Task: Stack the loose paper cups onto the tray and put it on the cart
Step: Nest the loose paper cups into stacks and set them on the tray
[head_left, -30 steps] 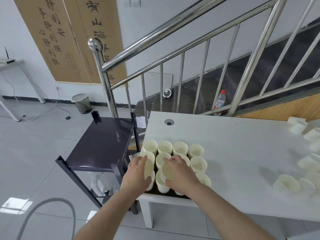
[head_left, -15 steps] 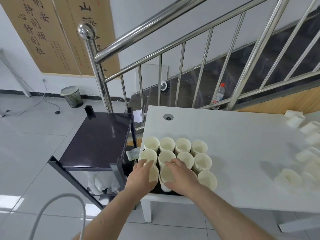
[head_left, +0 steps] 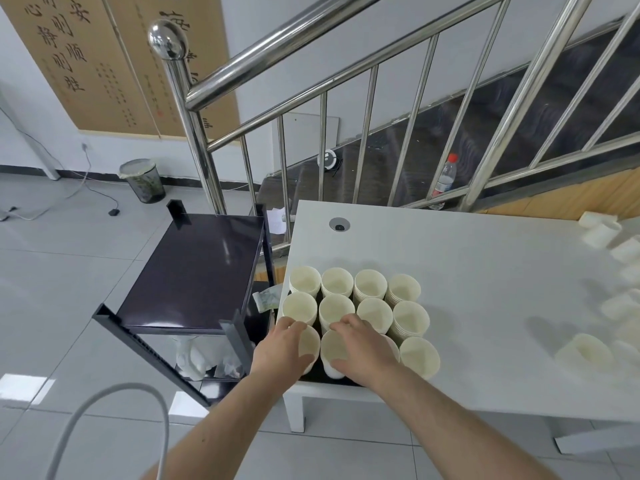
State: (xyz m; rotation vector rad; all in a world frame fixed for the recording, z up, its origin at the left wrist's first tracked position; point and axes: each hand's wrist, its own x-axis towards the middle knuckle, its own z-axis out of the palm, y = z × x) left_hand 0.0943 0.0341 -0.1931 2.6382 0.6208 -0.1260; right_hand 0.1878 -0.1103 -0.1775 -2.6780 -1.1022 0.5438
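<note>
Both hands are down among the front row of paper cup stacks (head_left: 353, 299) on the dark tray (head_left: 313, 375), which sits at the counter (head_left: 485, 271) corner nearest the black cart (head_left: 194, 271). The left hand (head_left: 282, 348) has its fingers wrapped round the front-left stack (head_left: 309, 341); the right hand (head_left: 363, 344) lies over the next one along (head_left: 334, 351), fingers curled on its rim. They look to be seating and straightening the stacks — worth doing squarely, pressing straight down so nothing leans. More loose cups (head_left: 585, 351) lie tipped on the counter well away from the tray on the side far from the cart, so stacking isn't finished. For the lift, I'd grip the tray's edges low and keep it level — tall stacks topple easily. The cart top is bare and just beside the tray.
</note>
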